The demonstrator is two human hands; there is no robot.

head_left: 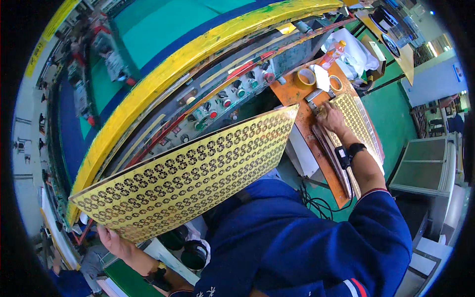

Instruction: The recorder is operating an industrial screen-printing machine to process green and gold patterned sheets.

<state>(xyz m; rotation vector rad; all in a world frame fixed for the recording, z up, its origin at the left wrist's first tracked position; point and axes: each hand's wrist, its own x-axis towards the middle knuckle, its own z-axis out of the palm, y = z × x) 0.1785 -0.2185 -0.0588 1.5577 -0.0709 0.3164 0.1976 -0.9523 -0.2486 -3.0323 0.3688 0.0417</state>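
Head view. My left hand (pixel 115 241) has its grip closed on the lower left corner of the sheet (pixel 190 175), a yellow panel with rows of dark round figures. The sheet is tilted in front of my body, between the machine (pixel 217 101) with its yellow rim (pixel 180 64) and my torso.

Governing relation: the sheet extends from the left grip up and to the right. Its long axis runs from that lower left corner to the upper right, with the far end beside the surface (pixel 287 91). The left hand is nearer, being on the sheet; the right hand (pixel 330 119) is apart from it, just beyond the far end.

The right hand is over the surface, fingers curled, by a metal piece (pixel 313 97) and a second sheet (pixel 354 113) of like pattern. I cannot tell whether this grip is closed on anything.

Also on the surface: a larger tape roll (pixel 300 85), a smaller tape roll (pixel 339 86) and a bottle (pixel 332 55). Dark strips (pixel 330 153) lie left of my right forearm.
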